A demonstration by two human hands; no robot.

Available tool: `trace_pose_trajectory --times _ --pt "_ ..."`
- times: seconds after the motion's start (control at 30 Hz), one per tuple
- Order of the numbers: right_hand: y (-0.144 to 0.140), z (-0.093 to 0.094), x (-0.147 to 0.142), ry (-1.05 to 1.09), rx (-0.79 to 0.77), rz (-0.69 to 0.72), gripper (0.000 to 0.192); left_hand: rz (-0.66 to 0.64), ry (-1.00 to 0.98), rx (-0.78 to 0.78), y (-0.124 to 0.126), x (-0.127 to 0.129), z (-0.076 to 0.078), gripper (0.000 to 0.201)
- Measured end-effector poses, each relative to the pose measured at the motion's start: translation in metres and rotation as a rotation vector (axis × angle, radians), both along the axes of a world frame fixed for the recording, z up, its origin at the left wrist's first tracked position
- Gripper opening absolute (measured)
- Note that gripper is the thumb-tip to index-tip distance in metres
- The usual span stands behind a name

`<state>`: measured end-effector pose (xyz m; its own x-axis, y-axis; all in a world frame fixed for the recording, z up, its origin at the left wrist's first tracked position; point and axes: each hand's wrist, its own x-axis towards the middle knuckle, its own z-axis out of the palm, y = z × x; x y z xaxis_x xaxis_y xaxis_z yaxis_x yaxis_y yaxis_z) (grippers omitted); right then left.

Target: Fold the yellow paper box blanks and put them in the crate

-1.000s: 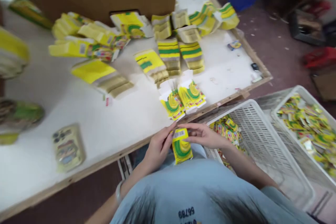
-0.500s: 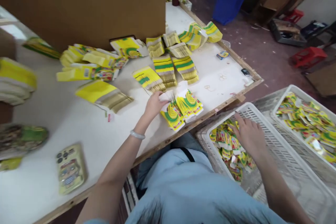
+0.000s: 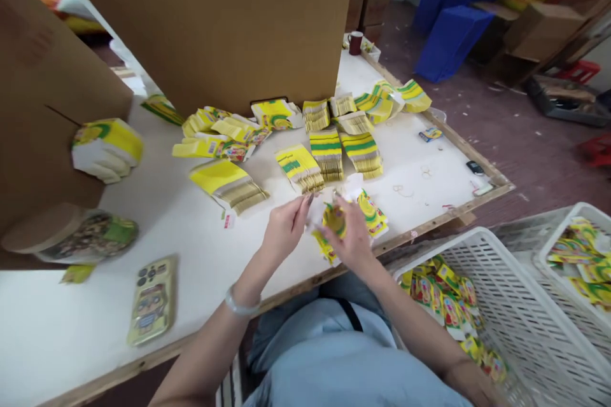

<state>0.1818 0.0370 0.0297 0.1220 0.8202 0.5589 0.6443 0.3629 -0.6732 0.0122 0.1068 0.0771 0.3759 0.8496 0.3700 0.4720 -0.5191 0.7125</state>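
Above the table's front edge, my right hand grips a small yellow-and-green printed carton, blurred by motion. My left hand, a pale bangle on its wrist, is pinched closed at the carton's whitish left side. Under and beside my hands lie more flat yellow cartons with white flaps. Behind them stand bundled stacks of folded cartons, and another fanned stack rests left of my left hand.
A white plastic basket holding filled-looking yellow cartons stands to my right, with a second basket beyond. On the table are a phone, a lidded jar and a blue small box. A large cardboard panel rises behind.
My right hand has come from the basket to the table and now grips a carton beside my left hand. The view has shifted, so the table sits lower and further right.
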Motion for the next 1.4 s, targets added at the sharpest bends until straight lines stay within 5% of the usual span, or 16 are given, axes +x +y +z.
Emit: trace_pose_trajectory --times 0.1,0.17,0.37,0.5,0.7,0.87,1.13,1.27,1.4 --pt "0.009 -0.001 -0.015 0.065 -0.083 0.125 0.039 0.036 -0.117 -0.060 -0.024 -0.009 0.013 0.048" --pt "0.006 0.000 -0.017 0.086 -0.096 0.157 0.036 0.008 -0.212 -0.071 -0.037 -0.013 0.008 0.048" --pt "-0.015 0.002 -0.012 0.134 -0.009 0.078 0.038 -0.271 -0.238 -0.055 -0.071 0.007 -0.047 0.078" --pt "-0.024 -0.005 -0.010 0.168 -0.054 0.034 0.035 -0.268 -0.225 -0.019 -0.085 0.024 -0.068 0.075" --pt "-0.035 0.000 -0.015 0.333 -0.193 -0.032 0.037 -0.168 -0.193 0.023 -0.089 0.022 -0.067 0.056" --pt "-0.041 0.008 -0.016 0.550 -0.344 0.130 0.034 0.002 -0.208 -0.077 -0.089 0.013 -0.059 0.039" --pt "-0.066 -0.015 -0.015 0.690 -0.340 0.011 0.048 0.048 -0.381 -0.559 -0.105 0.011 -0.049 0.049" --pt "-0.084 -0.022 -0.017 0.652 -0.287 -0.050 0.037 -0.009 -0.440 -0.590 -0.120 -0.002 -0.059 0.058" --pt "-0.095 -0.016 -0.013 0.582 -0.348 0.070 0.032 -0.018 -0.391 -0.528 -0.129 -0.010 -0.066 0.055"
